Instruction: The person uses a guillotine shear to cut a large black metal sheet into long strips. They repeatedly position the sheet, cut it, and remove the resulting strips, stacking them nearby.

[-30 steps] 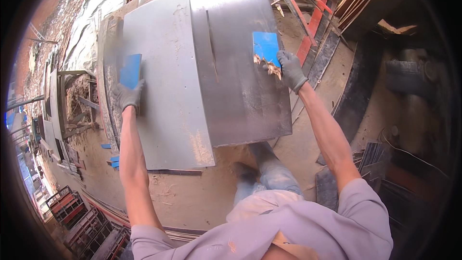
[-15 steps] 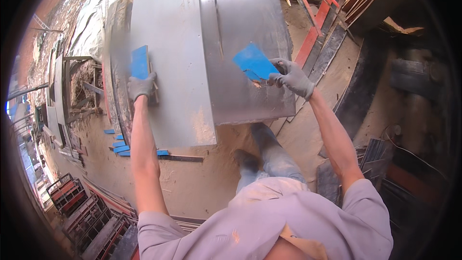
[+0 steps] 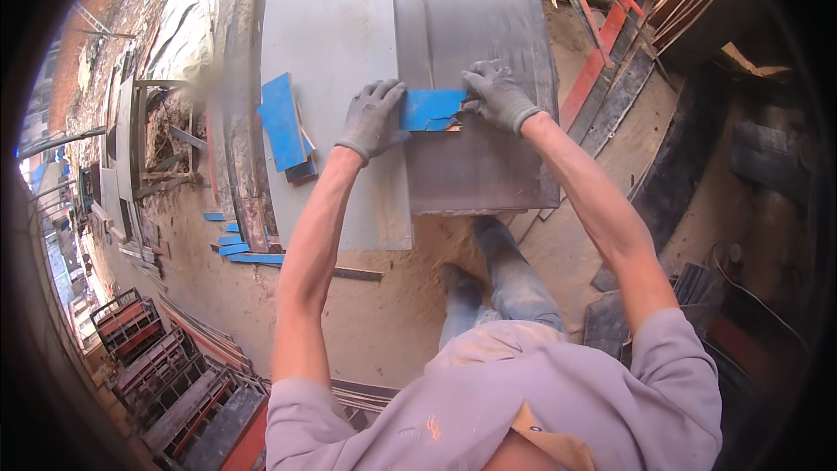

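A blue-faced board piece [image 3: 432, 110] with a splintered, broken lower right edge lies across the metal tabletop [image 3: 475, 174]. My gloved left hand [image 3: 375, 119] is at its left end, over the edge of the light grey panel, with fingers and thumb on either side of that end. The board's right end is in the fingers of my gloved right hand [image 3: 499, 96]; part of that grip is hidden. Left of my left hand, other blue boards [image 3: 283, 122] lie stacked at a slant on the grey panel [image 3: 327, 26]. Just beyond the held piece a narrow dark strip [image 3: 425, 22] runs away from me.
Blue offcuts [image 3: 235, 244] and a long dark strip [image 3: 353, 275] lie on the dusty ground at left. Red and dark boards [image 3: 602, 61] lean at the right of the table. Several metal frames [image 3: 166, 366] are piled at lower left.
My left hand has let go of the blue boards on the panel and moved right to the broken piece. My right hand has brought that piece left and turned it level.
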Demonstrator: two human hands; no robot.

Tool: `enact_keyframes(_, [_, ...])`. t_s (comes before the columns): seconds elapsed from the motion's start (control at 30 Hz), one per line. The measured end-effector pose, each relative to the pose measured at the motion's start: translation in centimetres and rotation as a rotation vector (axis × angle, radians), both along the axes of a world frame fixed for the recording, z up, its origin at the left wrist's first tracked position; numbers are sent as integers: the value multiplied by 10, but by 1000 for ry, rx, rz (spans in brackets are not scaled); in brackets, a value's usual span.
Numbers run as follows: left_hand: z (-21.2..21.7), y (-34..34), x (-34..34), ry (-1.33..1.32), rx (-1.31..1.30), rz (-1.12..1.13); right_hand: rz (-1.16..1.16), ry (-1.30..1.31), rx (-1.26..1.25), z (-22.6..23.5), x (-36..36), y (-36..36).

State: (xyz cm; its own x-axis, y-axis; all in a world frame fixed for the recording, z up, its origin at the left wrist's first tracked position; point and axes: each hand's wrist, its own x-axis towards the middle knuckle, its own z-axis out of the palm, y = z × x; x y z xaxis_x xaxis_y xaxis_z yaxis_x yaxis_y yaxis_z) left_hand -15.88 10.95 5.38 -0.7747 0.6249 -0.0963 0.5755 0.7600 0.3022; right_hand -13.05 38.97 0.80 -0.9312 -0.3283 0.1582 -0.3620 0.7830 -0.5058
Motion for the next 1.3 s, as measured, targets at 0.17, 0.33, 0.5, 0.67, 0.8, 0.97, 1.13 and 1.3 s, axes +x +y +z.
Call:
enact_keyframes(0.17, [-6, 3, -16, 16, 0, 14, 40, 46, 162, -21, -6, 14])
enact_keyframes(0.33, [-3, 10, -40, 7, 21, 79, -18, 73, 90, -45, -46, 8])
enact_keyframes(0.5, [-1, 16, -69, -103, 33, 109, -22, 50, 213, -45, -73, 12])
enact_keyframes(0.67, [4, 25, -88, -129, -22, 132, -26, -46, 253, -35, -94, 14])
enact_keyframes(0.8, [6, 30, -97, -127, -50, 170, -9, -31, 259, -27, -109, 15])
enact_keyframes(0.97, [5, 34, -114, -101, -70, 164, -42, -29, 363, -13, -129, 16])
enact_keyframes(1.13, [5, 38, -134, -87, -102, 139, -22, -153, 305, -6, -154, 21])
enact_keyframes(1.3, [8, 42, -139, -134, -151, 165, -11, -216, 253, -11, -170, 23])
